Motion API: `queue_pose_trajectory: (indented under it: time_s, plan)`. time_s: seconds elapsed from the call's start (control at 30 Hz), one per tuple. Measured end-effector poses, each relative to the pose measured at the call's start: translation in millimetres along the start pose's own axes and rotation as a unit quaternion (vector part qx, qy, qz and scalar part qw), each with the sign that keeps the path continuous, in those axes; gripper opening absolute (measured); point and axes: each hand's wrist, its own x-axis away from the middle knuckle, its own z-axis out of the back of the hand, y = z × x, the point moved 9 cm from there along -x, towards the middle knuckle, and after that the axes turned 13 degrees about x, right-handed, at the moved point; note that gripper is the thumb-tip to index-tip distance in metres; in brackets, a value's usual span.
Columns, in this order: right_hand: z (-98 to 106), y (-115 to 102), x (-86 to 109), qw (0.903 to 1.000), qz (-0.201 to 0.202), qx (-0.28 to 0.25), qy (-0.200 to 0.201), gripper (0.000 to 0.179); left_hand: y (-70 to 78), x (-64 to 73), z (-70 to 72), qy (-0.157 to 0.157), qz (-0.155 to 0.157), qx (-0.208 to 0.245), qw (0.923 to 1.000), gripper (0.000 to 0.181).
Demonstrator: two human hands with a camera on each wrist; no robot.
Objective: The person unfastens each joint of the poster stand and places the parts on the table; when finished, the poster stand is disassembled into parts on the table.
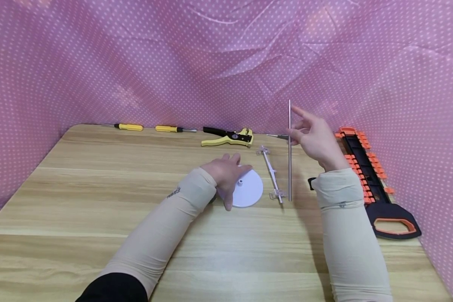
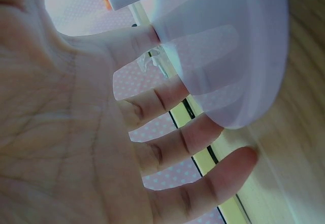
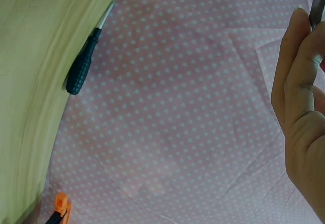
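My right hand (image 1: 317, 136) pinches a thin metal rod (image 1: 290, 167) between thumb and fingers and holds it upright above the table. In the right wrist view only the top of the rod (image 3: 317, 5) shows beside the fingers. My left hand (image 1: 226, 172) spreads its fingers over a white round base (image 1: 249, 191) with a short hollow post at its middle. In the left wrist view those fingers lie fairly straight against the edge of the base (image 2: 264, 82). Between the hands lies a slim white bar (image 1: 270, 171) with clear plastic clips at both ends.
Yellow-handled screwdrivers (image 1: 131, 127) and a yellow-and-black wire stripper (image 1: 230, 137) line the back edge. A dark-handled screwdriver (image 3: 81, 69) lies behind the rod. At right stands a black-and-orange tool rack (image 1: 362, 155) with a loop handle. Pink dotted cloth (image 1: 173, 63) encloses the table.
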Motion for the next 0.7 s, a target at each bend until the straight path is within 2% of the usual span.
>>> queue_pose_trajectory:
  time_s: [0.27,0.5,0.7]
  plan:
    - [-9.8,14.6,-7.4,0.9995,-0.008,-0.015,-0.028,0.072,0.5,-0.5,0.5,-0.002,-0.001,0.004,1.0,0.143]
    - [-25.2,45.2,-18.4,0.9972,-0.027,-0.021,-0.066,0.071,1.0,-2.4,-0.2,-0.006,-0.004,0.0,1.0,0.144]
    - [-41.3,66.4,-28.0,0.9953,-0.016,-0.023,-0.093,0.07,0.8,-2.0,-0.2,-0.006,-0.003,0.006,1.0,0.144]
